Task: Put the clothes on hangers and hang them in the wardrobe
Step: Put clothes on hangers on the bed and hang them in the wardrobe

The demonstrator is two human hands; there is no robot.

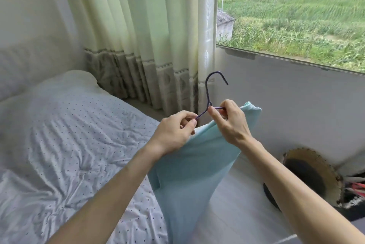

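Note:
A pale blue garment (195, 168) hangs from a thin purple wire hanger (209, 89) held up in front of me. The hanger's hook points up and curves to the right; its shoulders are hidden inside the cloth. My left hand (173, 131) pinches the hanger's left arm together with the garment's neckline. My right hand (231, 123) grips the hanger's right arm and the cloth at the other side of the neck. The garment's lower part drops out of view at the bottom. No wardrobe is in view.
A bed with a white dotted sheet (75, 145) fills the left. Green and cream curtains (142, 36) hang behind it. A window (296, 16) with a grey sill wall is at right. A straw hat (310, 176) lies on the floor at right, beside some clothes.

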